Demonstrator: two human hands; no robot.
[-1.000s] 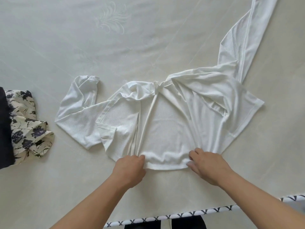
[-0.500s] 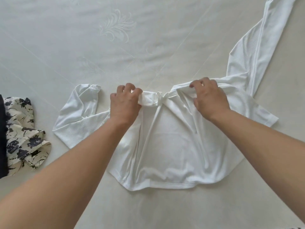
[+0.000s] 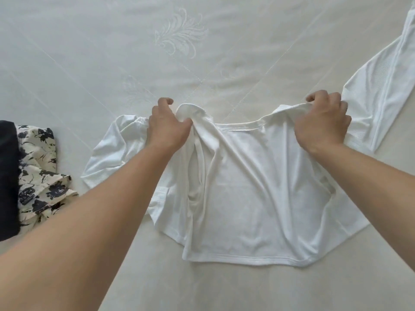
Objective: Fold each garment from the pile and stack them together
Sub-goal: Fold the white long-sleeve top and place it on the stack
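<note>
A white long-sleeved top (image 3: 251, 198) lies spread on the pale bed surface, hem toward me, neckline away. My left hand (image 3: 167, 125) is shut on the left shoulder of the top, bunching the cloth. My right hand (image 3: 323, 122) grips the right shoulder and lifts its edge slightly. The right sleeve (image 3: 381, 86) stretches up toward the far right corner. Its left sleeve (image 3: 107, 153) lies crumpled beside my left forearm.
A cream garment with a dark floral print (image 3: 38, 171) lies folded at the left edge, next to a dark navy garment (image 3: 7, 176). The embossed pale bedspread (image 3: 179, 34) reaches far beyond the top.
Both hands went from the hem up to the shoulders, then pulled apart, opening the neckline wider. The top now lies flatter and more spread out.
</note>
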